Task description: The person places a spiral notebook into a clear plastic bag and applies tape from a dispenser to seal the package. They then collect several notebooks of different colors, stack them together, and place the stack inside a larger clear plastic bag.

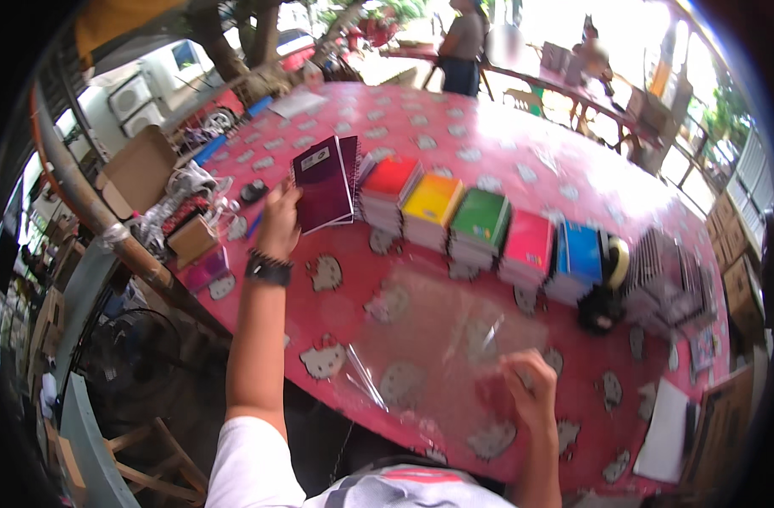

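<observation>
My left hand point(280, 222) is closed on the lower left edge of a dark purple notebook point(321, 190), held up over the table. A second purple, spiral-bound notebook point(350, 157) shows just behind it, partly hidden. Spread across the table in front of me is a clear plastic bag point(429, 330), creased and shiny. At its right side my right hand point(531, 385) has its fingers curled together, seemingly pinching the plastic; the fingertips are slightly blurred. Beyond the bag stand stacks of notebooks with red point(393, 178), yellow point(433, 201), green point(480, 216), pink point(529, 241) and blue point(580, 252) covers.
Right of the blue stack are a tape roll point(615, 261), a black object point(601, 309) and several dark spiral-bound stacks point(666, 279). An open cardboard box point(141, 173) and a black mouse point(253, 191) lie left. White paper point(664, 432) rests near right. People stand or sit far back.
</observation>
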A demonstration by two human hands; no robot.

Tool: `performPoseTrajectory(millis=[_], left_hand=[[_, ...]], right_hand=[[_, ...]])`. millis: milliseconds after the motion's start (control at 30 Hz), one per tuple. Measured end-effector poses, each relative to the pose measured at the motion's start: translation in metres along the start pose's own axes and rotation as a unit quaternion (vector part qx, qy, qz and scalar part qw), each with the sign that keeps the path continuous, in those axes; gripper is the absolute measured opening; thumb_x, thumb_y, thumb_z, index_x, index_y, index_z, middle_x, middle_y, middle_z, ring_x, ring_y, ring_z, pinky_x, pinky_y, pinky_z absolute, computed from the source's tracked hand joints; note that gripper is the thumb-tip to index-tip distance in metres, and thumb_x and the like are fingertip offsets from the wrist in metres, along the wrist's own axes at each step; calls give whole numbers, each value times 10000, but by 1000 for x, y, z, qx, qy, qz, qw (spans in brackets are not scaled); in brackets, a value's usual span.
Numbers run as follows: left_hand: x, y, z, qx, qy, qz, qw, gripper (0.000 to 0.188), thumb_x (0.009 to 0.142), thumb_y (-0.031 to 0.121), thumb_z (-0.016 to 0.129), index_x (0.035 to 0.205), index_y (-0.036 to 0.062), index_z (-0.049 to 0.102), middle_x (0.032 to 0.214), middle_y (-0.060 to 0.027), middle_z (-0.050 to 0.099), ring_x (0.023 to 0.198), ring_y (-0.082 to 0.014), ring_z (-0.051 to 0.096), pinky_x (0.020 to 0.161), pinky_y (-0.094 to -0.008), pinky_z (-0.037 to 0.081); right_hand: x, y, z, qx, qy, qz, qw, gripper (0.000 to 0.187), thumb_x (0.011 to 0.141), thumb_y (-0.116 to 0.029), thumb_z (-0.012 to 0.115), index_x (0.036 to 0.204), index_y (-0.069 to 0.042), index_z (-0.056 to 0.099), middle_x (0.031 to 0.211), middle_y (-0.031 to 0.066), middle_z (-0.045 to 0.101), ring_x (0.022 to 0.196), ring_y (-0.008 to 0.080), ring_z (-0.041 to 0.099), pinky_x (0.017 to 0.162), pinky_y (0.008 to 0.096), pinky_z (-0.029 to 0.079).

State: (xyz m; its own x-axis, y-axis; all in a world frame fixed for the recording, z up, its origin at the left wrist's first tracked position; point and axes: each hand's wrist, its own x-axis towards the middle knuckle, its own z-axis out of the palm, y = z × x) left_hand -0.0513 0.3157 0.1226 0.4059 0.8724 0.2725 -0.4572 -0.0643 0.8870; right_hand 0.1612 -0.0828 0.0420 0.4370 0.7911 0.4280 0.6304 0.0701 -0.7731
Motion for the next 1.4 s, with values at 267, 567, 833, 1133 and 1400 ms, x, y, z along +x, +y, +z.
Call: performPoseTrajectory(millis=[267,567,833,1133,1400], left_hand=[[-175,-36,-6,-197,-9,-253,947,155,862,24,485,1006,-4,533,1032,-146,625,899,-203,645,808,-301,546],[-197,-90,51,-202,-110,-346,909,240,825,4,477,1062,-23,504,1088,-152,591,944,-236,613,876,-370,482],[-172,-130,85,160,-138,-334,919,290,795,78,532,1053,2,425,864,-117,581,655,-177,613,470,-325,513],[-157,-109,73,-28,-252,-329,910,554,814,35,659,1283,-13,369,1094,-129,588,881,-178,629,696,-293,550],[-156,-139,67,-17,-276,-288,917,614,786,-7,668,1298,-62,335,1191,-143,538,1075,-189,557,909,-305,463]], right_hand=[[9,-12,52,-253,-289,-44,922,583,681,-281,723,1234,-183,566,1358,116,432,1285,325,322,1031,480,251],[20,-12,26,-255,-244,4,936,602,706,-281,714,1270,-191,522,1368,101,429,1291,330,326,1024,523,247],[15,15,20,-255,-77,-29,963,367,683,-83,654,1048,-71,613,1141,135,585,1115,338,490,895,446,430],[201,-14,128,-213,-180,-238,931,260,747,-94,634,996,-29,607,970,138,579,984,320,531,863,410,443],[322,-44,255,-455,-173,-161,859,316,777,-272,641,1063,-138,624,1161,131,470,1111,326,451,835,448,465]])
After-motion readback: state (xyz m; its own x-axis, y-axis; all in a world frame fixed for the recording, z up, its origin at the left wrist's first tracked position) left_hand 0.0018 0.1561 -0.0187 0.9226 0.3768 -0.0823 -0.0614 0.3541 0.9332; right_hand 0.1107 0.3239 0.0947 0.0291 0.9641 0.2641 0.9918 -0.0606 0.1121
